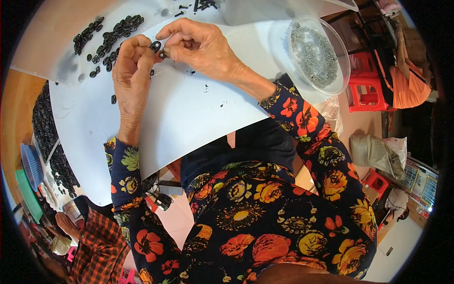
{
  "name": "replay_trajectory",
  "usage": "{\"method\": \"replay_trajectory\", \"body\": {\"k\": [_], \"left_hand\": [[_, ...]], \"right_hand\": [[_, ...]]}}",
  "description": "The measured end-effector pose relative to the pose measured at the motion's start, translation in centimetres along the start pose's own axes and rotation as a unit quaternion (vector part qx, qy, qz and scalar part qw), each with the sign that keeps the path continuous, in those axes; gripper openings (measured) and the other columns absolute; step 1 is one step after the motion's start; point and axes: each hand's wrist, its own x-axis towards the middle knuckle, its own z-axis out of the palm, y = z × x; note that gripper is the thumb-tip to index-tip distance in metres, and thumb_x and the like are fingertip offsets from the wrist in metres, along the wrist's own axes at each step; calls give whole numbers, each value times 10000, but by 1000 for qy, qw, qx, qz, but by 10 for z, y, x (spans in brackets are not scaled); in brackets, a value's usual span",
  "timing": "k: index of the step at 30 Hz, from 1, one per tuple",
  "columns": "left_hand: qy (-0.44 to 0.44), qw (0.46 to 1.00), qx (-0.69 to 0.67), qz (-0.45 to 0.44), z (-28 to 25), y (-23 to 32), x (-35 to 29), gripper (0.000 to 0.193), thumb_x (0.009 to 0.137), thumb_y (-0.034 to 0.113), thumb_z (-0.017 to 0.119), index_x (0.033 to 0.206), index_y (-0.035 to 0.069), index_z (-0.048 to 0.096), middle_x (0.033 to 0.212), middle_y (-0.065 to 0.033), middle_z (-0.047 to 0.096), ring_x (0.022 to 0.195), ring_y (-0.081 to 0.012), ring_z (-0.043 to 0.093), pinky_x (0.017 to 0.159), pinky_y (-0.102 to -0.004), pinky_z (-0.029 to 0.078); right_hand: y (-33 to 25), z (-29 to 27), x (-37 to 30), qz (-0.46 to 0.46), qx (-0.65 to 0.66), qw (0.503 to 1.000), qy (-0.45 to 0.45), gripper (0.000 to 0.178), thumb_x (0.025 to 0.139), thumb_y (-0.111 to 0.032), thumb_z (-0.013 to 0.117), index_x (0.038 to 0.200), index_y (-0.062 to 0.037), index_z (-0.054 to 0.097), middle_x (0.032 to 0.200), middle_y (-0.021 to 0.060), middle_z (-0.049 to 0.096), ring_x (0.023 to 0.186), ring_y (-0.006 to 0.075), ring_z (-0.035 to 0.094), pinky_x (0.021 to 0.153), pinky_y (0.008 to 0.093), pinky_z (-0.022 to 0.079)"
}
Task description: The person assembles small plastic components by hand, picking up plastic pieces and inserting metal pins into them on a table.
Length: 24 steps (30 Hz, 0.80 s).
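Note:
Over the white work surface (189, 113), my left hand (132, 71) pinches a small black ring-shaped part (155, 46) between thumb and fingers. Close beside it, my right hand (201, 49) has thumb and forefinger closed at a second small black piece (162, 55), whose kind I cannot make out. The two pieces are almost touching. Behind my left hand lie loose black ring-shaped parts (124, 27) in clusters. Several black screw-like pieces (205, 4) lie at the far edge. A lone black part (113, 99) rests beside my left wrist.
A round clear tub (347, 71) of small silvery metal pieces stands at the right. Left of the surface is a large heap of black parts (42, 123), near a blue basket (31, 161). A person in a checked shirt (99, 241) is at lower left. Red stools (364, 85) stand at right.

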Motion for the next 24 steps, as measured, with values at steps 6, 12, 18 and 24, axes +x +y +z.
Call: {"method": "replay_trajectory", "body": {"k": [6,12,18,24], "left_hand": [[-12,1000,12,-2,5,2,-1,196,890,23,497,1084,2,510,884,-26,587,806,-96,561,747,-229,464],[-28,998,24,-41,4,6,-1,199,946,160,460,1007,-7,550,792,-22,584,758,-96,537,712,-236,433],[-53,996,60,-39,3,-1,-3,319,982,263,408,892,-4,560,709,-12,534,690,-94,476,681,-232,404],[-23,999,36,-28,9,-9,-5,325,987,280,409,870,8,543,670,1,479,659,-85,443,656,-227,391]], "right_hand": [[1,-1,1,-12,-12,1000,4,217,798,-6,608,1015,-8,604,718,-12,631,638,27,552,580,189,463],[-5,-2,0,41,11,999,-19,249,832,10,587,1079,-16,601,816,-21,605,760,35,571,739,202,500],[-5,-2,-1,37,15,999,-23,253,835,8,588,1088,-7,593,827,-10,608,762,41,573,724,212,498],[-3,1,-3,38,46,998,-27,266,852,1,577,1117,19,564,818,0,611,770,59,585,716,219,496]]}}
